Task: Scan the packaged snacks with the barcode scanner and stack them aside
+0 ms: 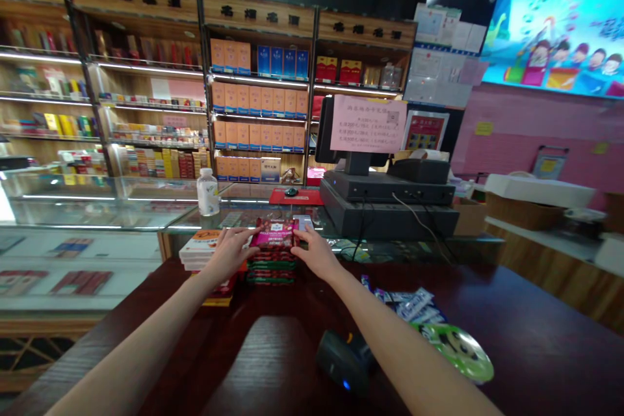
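A stack of chocolate bars in red and green wrappers (272, 266) lies on the dark wooden counter. On top is a chocolate bar in a magenta and brown wrapper (275, 234) with hazelnut lettering. My left hand (232, 249) holds this bar's left end, thumb toward me and fingers at the far corner. At its right end, my right hand (314, 249) has the same hold. Just left of the stack, partly behind my left hand, sits a pile of white and orange boxes (197, 250), with red and yellow packs under it.
A black barcode scanner (341, 361) lies near my right forearm. Beyond it are blue-and-white sticks (414, 305) and a green panda package (461, 351). A white bottle (208, 192) and a cash register terminal (385, 188) stand on the glass case.
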`<action>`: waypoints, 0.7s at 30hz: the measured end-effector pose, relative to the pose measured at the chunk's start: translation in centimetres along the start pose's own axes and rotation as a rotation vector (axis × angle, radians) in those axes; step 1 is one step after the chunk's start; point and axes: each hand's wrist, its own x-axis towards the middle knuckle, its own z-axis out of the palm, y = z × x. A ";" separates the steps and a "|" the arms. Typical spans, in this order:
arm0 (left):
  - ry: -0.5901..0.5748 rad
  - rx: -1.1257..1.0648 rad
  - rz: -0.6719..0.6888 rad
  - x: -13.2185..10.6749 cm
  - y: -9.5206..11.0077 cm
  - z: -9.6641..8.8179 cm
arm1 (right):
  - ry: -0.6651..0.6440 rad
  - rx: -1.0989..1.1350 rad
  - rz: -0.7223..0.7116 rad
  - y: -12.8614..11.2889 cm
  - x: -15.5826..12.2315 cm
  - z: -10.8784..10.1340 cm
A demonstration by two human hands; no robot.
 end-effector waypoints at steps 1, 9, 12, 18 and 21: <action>-0.006 0.007 0.004 0.1 -0.1 0.2 | -0.002 -0.007 -0.002 0.1 0.1 0.1; -0.087 0.067 -0.007 0.2 0.0 0.1 | -0.046 -0.109 -0.016 0.2 0.1 0.5; -0.105 0.081 -0.030 0.1 0.1 0.1 | -0.045 -0.138 -0.016 0.1 0.0 0.5; -0.116 0.126 -0.059 -0.2 0.6 0.1 | -0.055 -0.181 -0.023 0.3 -0.2 0.6; -0.132 0.143 -0.068 -0.3 1.0 0.0 | -0.049 -0.177 -0.029 0.5 -0.2 0.7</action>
